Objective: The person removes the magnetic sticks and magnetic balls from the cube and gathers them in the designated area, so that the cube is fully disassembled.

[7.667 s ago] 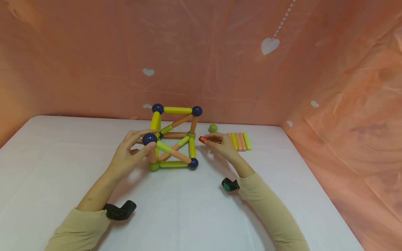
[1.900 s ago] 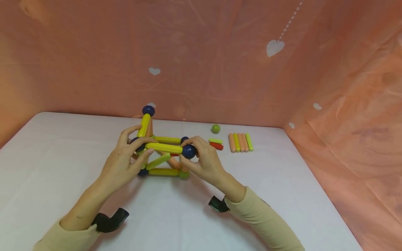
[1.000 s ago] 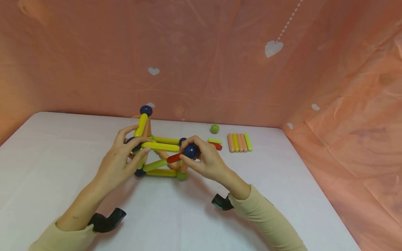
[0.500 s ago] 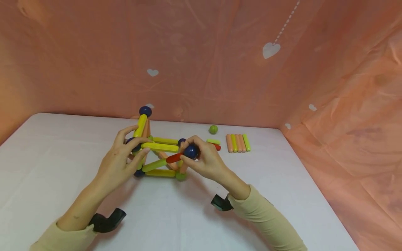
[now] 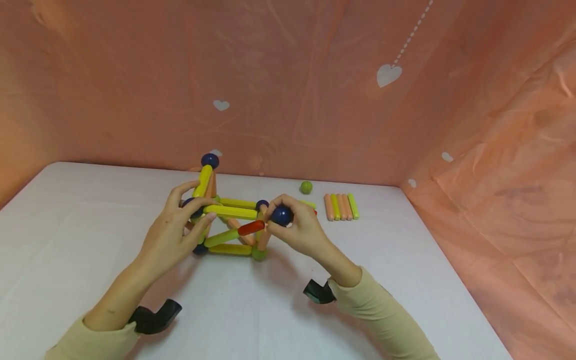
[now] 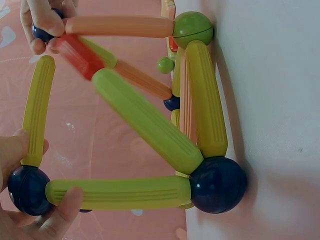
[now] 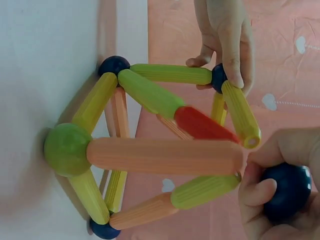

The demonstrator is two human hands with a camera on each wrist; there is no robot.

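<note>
A frame of magnetic rods and balls stands on the white table, with a green ball [image 5: 258, 253] at its near right foot. My left hand [image 5: 173, 225] grips a navy corner ball [image 6: 29, 190], from which a yellow rod [image 5: 230, 212] reaches right to a free end. My right hand [image 5: 302, 230] holds another navy ball [image 5: 282, 215] in curled fingers, apart from the yellow rod. A red rod [image 5: 251, 228] continues a slanting lime rod [image 6: 147, 120]. An upright peach rod [image 7: 165, 156] ends close to my right fingertips; whether they touch it I cannot tell.
Behind my right hand sit a loose green ball [image 5: 306, 187] and a partly hidden lime rod [image 5: 309, 204]. Several peach, yellow and lime rods [image 5: 341, 207] lie in a row to the right. A pink cloth [image 5: 288, 90] hangs behind the table.
The frame has been turned since the oldest frame. The red rod now extends the slanting lime rod. My right hand has drawn its navy ball off the yellow rod and slightly right; my left stays put lately.
</note>
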